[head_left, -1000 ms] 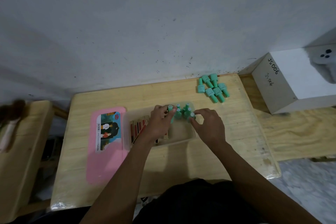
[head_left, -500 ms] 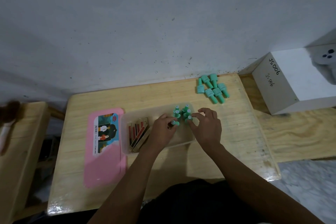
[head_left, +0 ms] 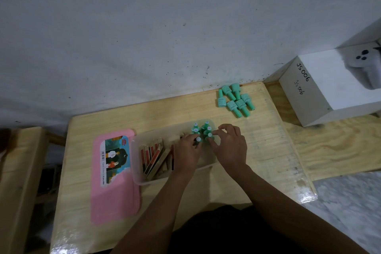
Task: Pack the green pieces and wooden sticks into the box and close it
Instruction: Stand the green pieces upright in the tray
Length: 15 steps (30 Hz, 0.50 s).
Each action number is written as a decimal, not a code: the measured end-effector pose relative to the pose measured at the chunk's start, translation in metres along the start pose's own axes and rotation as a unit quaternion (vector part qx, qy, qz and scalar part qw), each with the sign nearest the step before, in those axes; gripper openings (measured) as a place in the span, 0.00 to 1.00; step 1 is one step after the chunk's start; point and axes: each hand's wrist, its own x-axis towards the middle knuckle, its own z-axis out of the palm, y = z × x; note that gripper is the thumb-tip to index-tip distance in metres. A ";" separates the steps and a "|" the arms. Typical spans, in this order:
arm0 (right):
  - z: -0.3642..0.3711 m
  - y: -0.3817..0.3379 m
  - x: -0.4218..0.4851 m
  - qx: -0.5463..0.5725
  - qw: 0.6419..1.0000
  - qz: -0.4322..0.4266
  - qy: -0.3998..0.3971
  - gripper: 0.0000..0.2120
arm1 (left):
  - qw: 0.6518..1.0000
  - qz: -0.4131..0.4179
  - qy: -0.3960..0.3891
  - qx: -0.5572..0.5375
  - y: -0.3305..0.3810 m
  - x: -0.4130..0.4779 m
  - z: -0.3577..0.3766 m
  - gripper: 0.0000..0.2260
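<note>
Broadly, a pale wooden table [head_left: 257,150] fills the lower middle of the frame, under a grey wall, with a white carton [head_left: 329,88] marked in handwriting at the right edge. On the table's left lies the pink lid [head_left: 115,192], flat and off, its picture label facing up. Just right of it, touching or nearly so, sits the clear plastic box [head_left: 140,175] at the centre of the frame. In the box's left half the wooden sticks [head_left: 154,156] lie loosely heaped, some with red faces. In its right half a small cluster of green pieces [head_left: 201,130] stands upright, round caps up.

The left hand [head_left: 188,150] has its fingers closed around one upright piece at the cluster's near edge; the right hand [head_left: 231,144] pinches another with thumb and forefinger, its other fingers curled and spread above.

Toward the upper right of the table, well apart from the box, a pile of loose green pieces [head_left: 235,100] lies on its side.

By my reading the task is about half done: the sticks seem packed, the loose pile must be moved in, and the lid then fitted on.
</note>
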 end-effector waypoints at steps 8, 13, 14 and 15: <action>0.001 0.004 -0.001 -0.002 1.000 -0.005 -0.024 0.11 | 1.000 -0.008 0.017 -0.004 -0.002 -0.002 0.004 0.14; -0.004 0.002 0.000 0.007 0.999 0.002 -0.041 0.13 | 0.999 -0.028 0.032 0.000 -0.003 -0.007 -0.001 0.24; -0.005 0.001 0.000 0.010 0.999 0.003 -0.047 0.14 | 0.999 -0.041 0.023 -0.010 -0.004 -0.008 -0.002 0.26; -0.006 0.000 0.000 0.015 0.998 0.004 -0.054 0.14 | 0.998 -0.053 0.011 -0.017 -0.004 -0.008 -0.002 0.27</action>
